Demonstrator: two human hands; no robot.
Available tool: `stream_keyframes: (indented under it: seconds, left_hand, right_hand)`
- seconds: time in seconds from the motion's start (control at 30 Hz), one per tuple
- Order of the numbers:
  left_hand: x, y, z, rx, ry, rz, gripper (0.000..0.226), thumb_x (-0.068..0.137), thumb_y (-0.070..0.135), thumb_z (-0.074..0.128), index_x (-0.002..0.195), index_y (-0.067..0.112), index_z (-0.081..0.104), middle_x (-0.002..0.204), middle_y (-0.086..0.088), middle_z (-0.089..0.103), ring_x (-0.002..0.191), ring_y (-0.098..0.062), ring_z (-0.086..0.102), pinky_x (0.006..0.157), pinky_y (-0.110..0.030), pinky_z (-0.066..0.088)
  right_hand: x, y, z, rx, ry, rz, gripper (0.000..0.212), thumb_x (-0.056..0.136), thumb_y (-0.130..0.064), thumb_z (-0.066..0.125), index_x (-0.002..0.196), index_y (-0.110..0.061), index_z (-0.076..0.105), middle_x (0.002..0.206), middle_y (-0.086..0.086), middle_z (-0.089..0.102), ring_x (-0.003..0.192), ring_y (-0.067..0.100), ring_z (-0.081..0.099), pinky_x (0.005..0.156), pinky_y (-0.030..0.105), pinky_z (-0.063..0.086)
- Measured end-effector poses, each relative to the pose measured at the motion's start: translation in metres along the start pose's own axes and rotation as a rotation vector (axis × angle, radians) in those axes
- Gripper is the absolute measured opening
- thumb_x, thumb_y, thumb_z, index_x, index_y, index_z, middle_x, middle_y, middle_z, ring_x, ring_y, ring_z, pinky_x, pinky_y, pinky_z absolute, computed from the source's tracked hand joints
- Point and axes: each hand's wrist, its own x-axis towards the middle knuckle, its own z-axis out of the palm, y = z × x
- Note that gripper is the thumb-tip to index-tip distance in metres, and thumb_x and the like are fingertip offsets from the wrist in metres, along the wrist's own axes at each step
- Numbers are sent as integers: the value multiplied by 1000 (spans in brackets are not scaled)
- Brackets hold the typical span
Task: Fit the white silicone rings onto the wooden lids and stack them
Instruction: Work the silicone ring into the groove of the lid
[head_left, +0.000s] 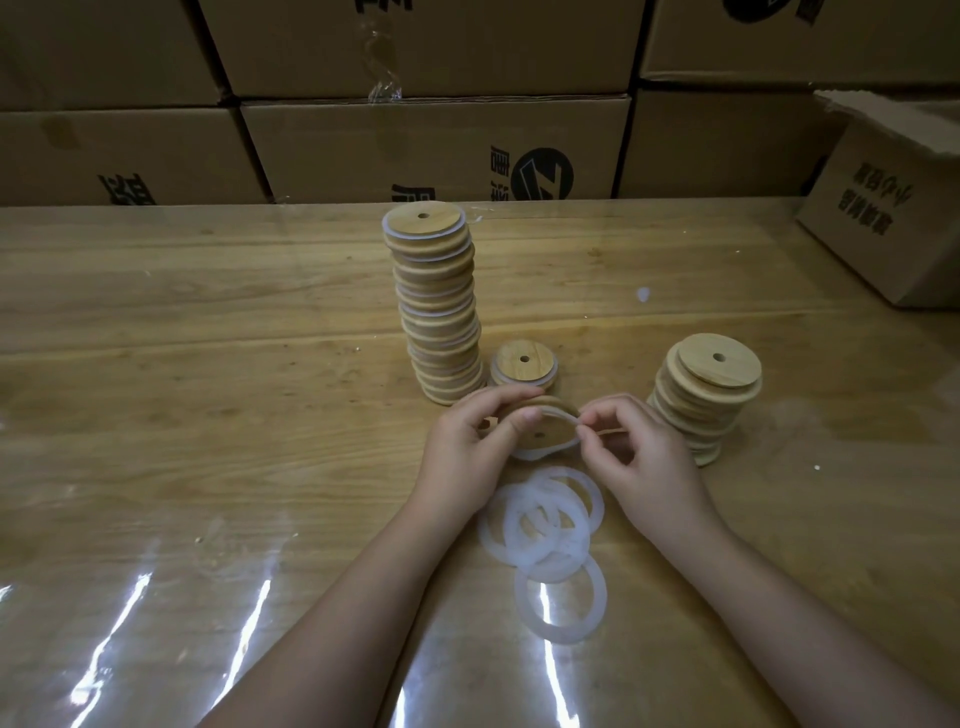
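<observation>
Gripped a wooden lid (543, 434) in the left hand (467, 441), just above the tabletop (208, 364), thumb curled over its upper edge. Pinched a white silicone ring (560, 414) between thumb and forefinger of the right hand (641, 460) at the lid's right side, with the ring partly round the rim. Had a loose pile of rings (571, 556) lying flat on the tabletop, just nearer than the hands. Had beyond the hands a tall, leaning stack of ringed lids (441, 312), a short ringed stack (524, 364) just beside it, and a stack of bare lids (701, 405) off to the right. Faced a wall of cardboard boxes (415, 145).
</observation>
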Motion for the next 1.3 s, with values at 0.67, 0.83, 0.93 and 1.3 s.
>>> stream_keyframes:
  seconds: [0.67, 0.83, 0.93, 1.3]
  left_hand:
    - [3, -3, -4, -167, 1, -110, 17, 85, 12, 66, 98, 23, 71, 95, 2, 73, 93, -15, 67, 86, -30, 52]
    - [2, -4, -3, -154, -45, -92, 19, 86, 13, 65, 100, 24, 68, 97, 0, 72, 93, -22, 66, 84, -34, 52]
    - [-2, -4, 2, -27, -91, -24, 24, 85, 19, 68, 105, 32, 64, 101, 11, 69, 90, -9, 63, 78, -22, 50]
    - [-2, -9, 3, 90, -67, 39, 25, 84, 22, 69, 109, 24, 68, 105, 8, 70, 98, -4, 63, 86, -25, 49]
  right_hand:
    - [-2, 4, -1, -58, -116, 100, 13, 82, -9, 64, 83, -20, 57, 86, -12, 59, 82, 0, 59, 70, 14, 48]
    - [-2, 5, -2, 1, -21, 114, 13, 83, -8, 62, 84, -19, 57, 90, -8, 64, 80, 4, 61, 69, 23, 51]
    - [-2, 2, -3, 58, 87, 47, 16, 82, 0, 61, 84, -16, 57, 92, -3, 63, 80, 7, 60, 67, 23, 51]
    - [-3, 3, -2, 35, 21, -39, 18, 83, 1, 62, 85, -17, 56, 91, -6, 60, 84, 6, 59, 70, 17, 49]
